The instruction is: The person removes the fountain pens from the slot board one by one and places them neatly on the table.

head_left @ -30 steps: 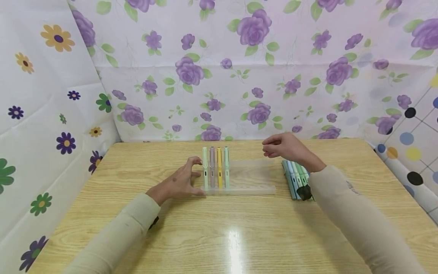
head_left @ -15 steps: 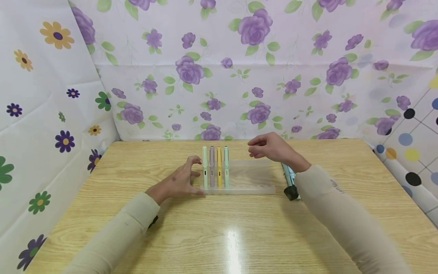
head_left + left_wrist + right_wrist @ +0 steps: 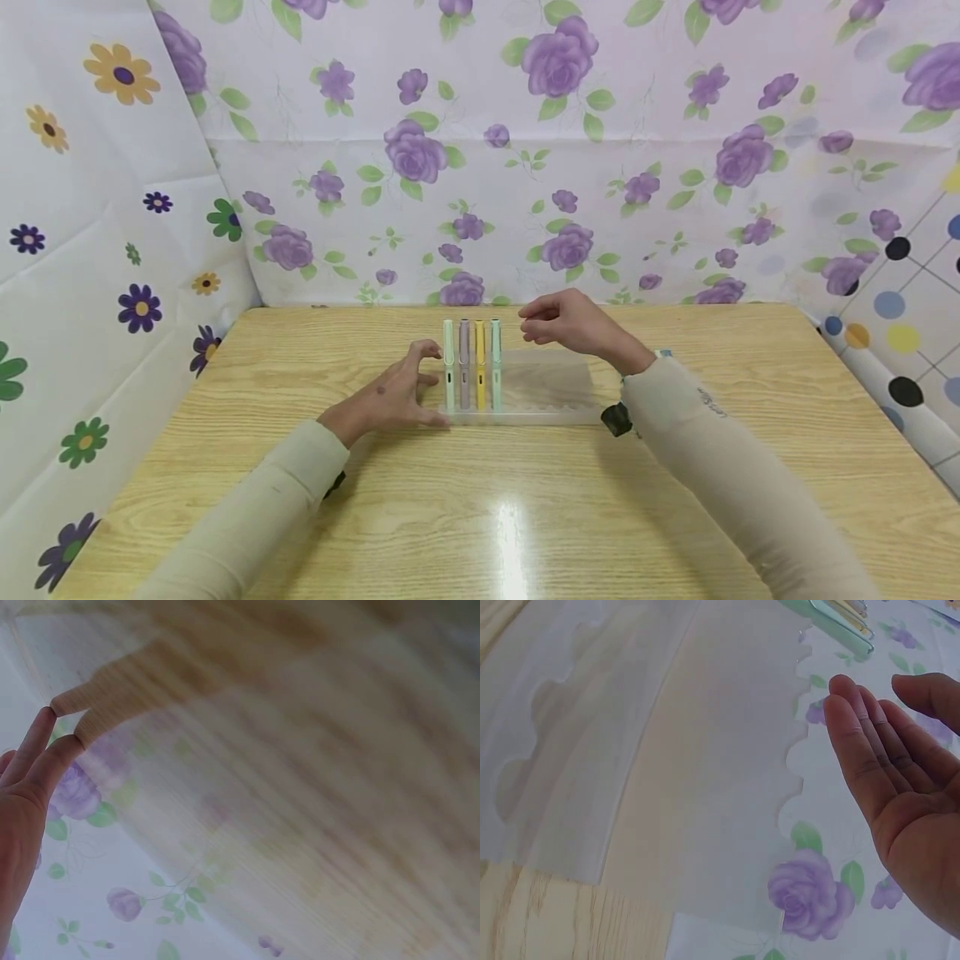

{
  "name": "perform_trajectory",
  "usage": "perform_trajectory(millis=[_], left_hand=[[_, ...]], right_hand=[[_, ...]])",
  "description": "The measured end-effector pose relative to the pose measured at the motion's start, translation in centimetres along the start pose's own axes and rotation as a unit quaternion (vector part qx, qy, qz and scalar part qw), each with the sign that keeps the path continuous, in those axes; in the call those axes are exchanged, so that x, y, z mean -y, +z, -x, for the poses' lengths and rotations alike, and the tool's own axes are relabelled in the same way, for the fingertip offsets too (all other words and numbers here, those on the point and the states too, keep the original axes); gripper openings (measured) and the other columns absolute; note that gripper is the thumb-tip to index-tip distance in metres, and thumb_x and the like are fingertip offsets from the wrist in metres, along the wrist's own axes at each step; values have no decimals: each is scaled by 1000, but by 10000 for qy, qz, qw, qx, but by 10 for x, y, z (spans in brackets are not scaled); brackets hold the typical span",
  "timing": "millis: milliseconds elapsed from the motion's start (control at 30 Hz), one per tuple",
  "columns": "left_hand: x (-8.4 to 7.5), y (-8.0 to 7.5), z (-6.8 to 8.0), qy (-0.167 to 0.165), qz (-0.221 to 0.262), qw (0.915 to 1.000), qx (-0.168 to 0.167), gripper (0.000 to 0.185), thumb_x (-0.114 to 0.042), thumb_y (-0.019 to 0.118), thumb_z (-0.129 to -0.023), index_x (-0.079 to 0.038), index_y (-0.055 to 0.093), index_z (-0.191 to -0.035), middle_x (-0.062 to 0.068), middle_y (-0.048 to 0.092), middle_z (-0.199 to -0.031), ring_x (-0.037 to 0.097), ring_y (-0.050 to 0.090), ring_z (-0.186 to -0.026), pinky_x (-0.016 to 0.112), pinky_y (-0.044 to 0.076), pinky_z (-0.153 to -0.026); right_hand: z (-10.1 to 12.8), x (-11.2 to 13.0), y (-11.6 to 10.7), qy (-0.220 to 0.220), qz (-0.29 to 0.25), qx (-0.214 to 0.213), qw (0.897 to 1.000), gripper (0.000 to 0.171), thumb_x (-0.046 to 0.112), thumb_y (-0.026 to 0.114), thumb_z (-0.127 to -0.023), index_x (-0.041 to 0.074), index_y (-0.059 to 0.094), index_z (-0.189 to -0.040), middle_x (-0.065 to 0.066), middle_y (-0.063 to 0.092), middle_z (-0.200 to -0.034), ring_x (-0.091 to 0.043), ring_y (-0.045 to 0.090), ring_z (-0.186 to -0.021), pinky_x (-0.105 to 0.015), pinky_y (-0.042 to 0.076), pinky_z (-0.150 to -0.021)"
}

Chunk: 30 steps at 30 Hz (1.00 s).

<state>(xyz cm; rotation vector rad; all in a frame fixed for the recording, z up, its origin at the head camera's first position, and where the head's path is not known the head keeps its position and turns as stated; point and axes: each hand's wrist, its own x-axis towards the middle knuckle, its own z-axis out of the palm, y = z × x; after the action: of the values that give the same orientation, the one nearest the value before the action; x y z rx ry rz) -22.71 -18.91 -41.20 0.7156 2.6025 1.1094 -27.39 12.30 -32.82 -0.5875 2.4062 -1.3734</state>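
A translucent pen rack [image 3: 543, 387] stands mid-table. Four pens stand upright in its left end: pale green [image 3: 448, 367], grey-mauve [image 3: 464, 367], yellow [image 3: 480, 367] and mint [image 3: 496, 367]. My left hand [image 3: 426, 385] rests on the table with spread fingers touching the rack's left end. My right hand [image 3: 534, 325] hovers empty over the rack, just right of the mint pen, fingers loosely curled. In the right wrist view the palm [image 3: 889, 761] is open above the rack [image 3: 667, 750]. The left wrist view is blurred and shows straight fingers [image 3: 41, 754].
The wooden table [image 3: 480, 500] is walled by flowered sheets behind and on both sides. A pile of pens lying right of the rack is almost wholly hidden by my right forearm; only a tip [image 3: 662, 354] shows. A black wrist camera [image 3: 617, 419] sits under that forearm.
My right hand has moved left, from above the lying pens to over the rack beside the standing pens. Its forearm now covers the pile. The left hand has stayed put.
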Motion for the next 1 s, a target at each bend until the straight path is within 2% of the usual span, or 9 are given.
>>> perform_trajectory(millis=[300, 600, 733, 900, 1000], left_hand=[[-3, -1, -1, -81, 28, 10000, 33, 98, -23, 91, -75, -14, 18, -140, 20, 27, -153, 39, 52, -129, 56, 42, -105], [-3, 0, -3, -157, 188, 9997, 5, 100, -24, 92, -73, -15, 19, -141, 18, 28, -153, 39, 52, -130, 55, 41, -106], [-3, 1, -4, -160, 245, 9996, 8, 100, -25, 92, -73, -17, 19, -142, 16, 27, -154, 38, 51, -130, 54, 42, -105], [-3, 2, -3, -144, 243, 9996, -6, 101, -25, 92, -73, -16, 18, -143, 16, 27, -154, 39, 51, -131, 54, 43, -105], [-2, 2, -3, -147, 253, 9996, -22, 101, -24, 92, -73, -16, 19, -142, 16, 28, -154, 39, 51, -130, 54, 42, -105]], right_hand=[[-10, 7, 11, -229, 341, 136, 9991, 37, 14, 62, -100, -2, 61, -133, -18, 68, -119, -26, 70, -101, -39, 56, -89], [-16, 8, 18, -345, 599, 170, 9975, 37, 14, 62, -100, 0, 61, -134, -16, 69, -121, -31, 69, -103, -46, 55, -90], [-16, 7, 20, -348, 695, 108, 9969, 36, 17, 64, -100, 0, 63, -132, -15, 69, -122, -31, 68, -106, -44, 54, -91], [-15, 7, 25, -470, 803, -80, 9956, 31, 19, 70, -96, 2, 66, -121, -11, 72, -111, -24, 68, -102, -41, 54, -88], [-14, 8, 28, -468, 599, 4, 9971, 27, 16, 71, -95, 3, 61, -115, -10, 73, -103, -23, 68, -97, -37, 53, -80]])
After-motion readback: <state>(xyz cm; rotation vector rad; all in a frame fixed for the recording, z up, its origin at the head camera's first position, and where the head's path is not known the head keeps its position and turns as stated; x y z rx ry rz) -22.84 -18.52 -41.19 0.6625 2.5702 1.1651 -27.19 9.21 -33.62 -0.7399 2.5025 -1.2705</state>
